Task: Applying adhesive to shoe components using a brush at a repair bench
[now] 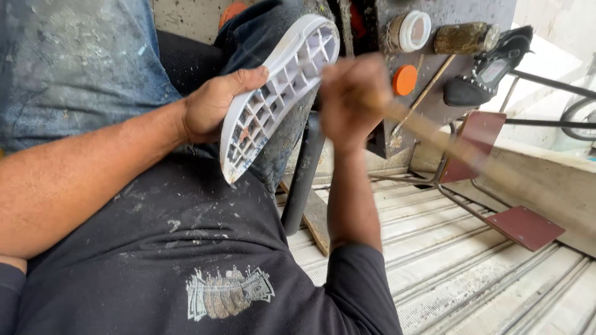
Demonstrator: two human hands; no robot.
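Observation:
My left hand (214,105) grips a white shoe sole (279,87) by its edge, with the grid-patterned inner side facing me. The sole rests against my jeans-clad knee (254,31). My right hand (351,99) is closed around a long wooden handle (447,146) that runs off to the lower right. The hand and handle are motion-blurred. The hand sits right beside the sole's upper end, and the tool's working tip is hidden.
A dark board (428,74) behind holds a white-lidded jar (410,31), an orange lid (405,79), a grimy bottle (464,37), a thin stick and a black shoe part (490,71). Red-brown metal plates (524,226) on a frame stand over a ribbed metal floor (447,273).

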